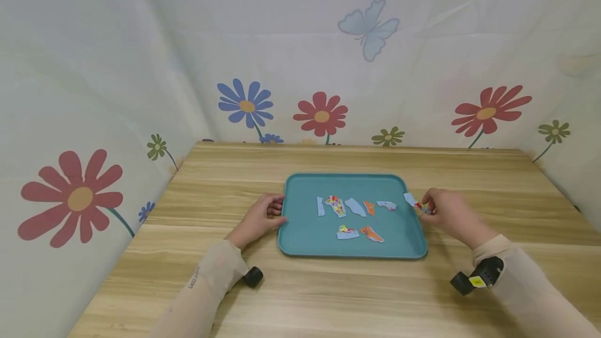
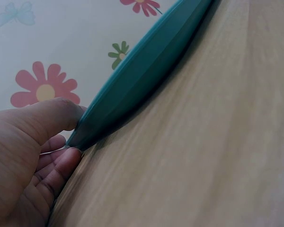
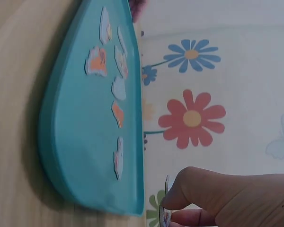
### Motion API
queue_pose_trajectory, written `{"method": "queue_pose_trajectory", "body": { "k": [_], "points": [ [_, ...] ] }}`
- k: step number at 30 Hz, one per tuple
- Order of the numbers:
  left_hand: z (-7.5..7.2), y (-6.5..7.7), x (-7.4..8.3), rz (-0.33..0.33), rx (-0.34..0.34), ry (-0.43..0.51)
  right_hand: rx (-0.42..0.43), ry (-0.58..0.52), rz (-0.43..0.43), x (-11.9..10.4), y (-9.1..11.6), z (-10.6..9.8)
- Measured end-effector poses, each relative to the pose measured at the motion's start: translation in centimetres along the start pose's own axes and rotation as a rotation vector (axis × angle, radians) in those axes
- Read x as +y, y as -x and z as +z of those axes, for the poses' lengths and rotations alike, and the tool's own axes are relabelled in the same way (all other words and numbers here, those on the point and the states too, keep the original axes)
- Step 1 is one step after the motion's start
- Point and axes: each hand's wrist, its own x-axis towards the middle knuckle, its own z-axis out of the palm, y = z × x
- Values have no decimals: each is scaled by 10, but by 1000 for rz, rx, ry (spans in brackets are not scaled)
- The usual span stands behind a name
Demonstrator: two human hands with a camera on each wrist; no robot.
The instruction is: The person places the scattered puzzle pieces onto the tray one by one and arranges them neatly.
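Note:
A teal tray holds several torn-looking flat pieces, light blue, orange and multicoloured, such as the patterned piece and the orange piece. My left hand is at the tray's left edge; in the left wrist view its thumb and fingers pinch the rim. Over the tray's right edge, my right hand pinches a light blue and red piece between thumb and fingers. That piece is seen nearly edge-on in the right wrist view, where the fingers partly cover it.
The tray lies on a wood-grain table. A pale curtain with printed flowers and a butterfly hangs behind and to the sides. Black wrist cameras, one on the left wrist, sit below the hands.

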Motion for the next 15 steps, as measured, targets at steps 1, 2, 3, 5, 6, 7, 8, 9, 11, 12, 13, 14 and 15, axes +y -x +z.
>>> {"method": "queue_pose_trajectory", "body": {
  "k": [1, 2, 3, 5, 6, 7, 8, 9, 11, 12, 13, 14, 15],
  "points": [
    [0, 0, 0, 2, -1, -1, -6, -3, 1, -3, 0, 1],
    [0, 0, 1, 2, 0, 0, -7, -3, 0, -5, 1, 3],
    [0, 0, 1, 2, -1, 2, -8, -3, -5, -8, 1, 4],
    [0, 0, 2, 2, -3, 2, -12, -2, -12, -12, 2, 7],
    [0, 0, 2, -5, -4, 4, -4, 1, -23, -15, 3, 9],
    [0, 0, 2, -6, -6, 2, 2, 9, -36, -16, 3, 11],
    [0, 0, 2, -8, -6, 3, 10, 12, -47, -18, 3, 14],
    [0, 1, 2, -8, -8, 3, 16, 10, -59, -19, 3, 16],
    [0, 1, 2, -6, -6, 3, 24, 4, -84, -21, 4, 20],
    [0, 1, 2, -5, -5, 4, 27, 1, -96, -22, 4, 22],
    [0, 1, 1, -5, -5, 4, 23, -4, -103, -23, 4, 24],
    [1, 1, 1, -4, -5, 3, 22, -8, -107, -23, 4, 26],
    [1, 1, 1, -3, -5, 2, 16, -13, -109, -25, 5, 28]
  ]
}}
